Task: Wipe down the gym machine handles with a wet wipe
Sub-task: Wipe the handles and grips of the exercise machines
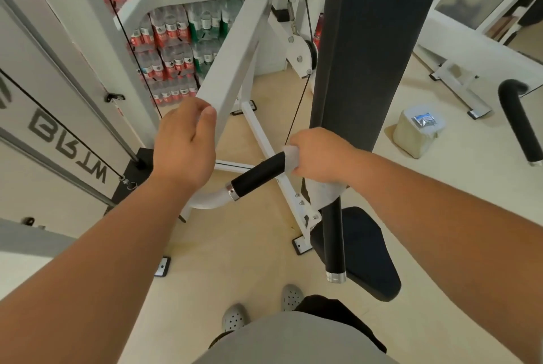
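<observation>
A black foam handle [258, 174] with a chrome ring runs across the middle of the view on a white curved tube. My right hand [318, 156] grips its right end through a white wet wipe [290, 159], which is wrapped round the grip. My left hand [188, 140] grips the lower end of the white square frame arm [232, 55], fingers curled over its edge. A second black handle [333, 240] hangs straight down below my right hand, ending in a chrome cap.
A tall black back pad [367, 40] stands behind my right hand, with the black seat [367, 252] below. Stacked packs of water bottles [173, 49] fill the back left. A pack of wipes [423, 120] lies on a wrapped bundle at right. Cables run on the left.
</observation>
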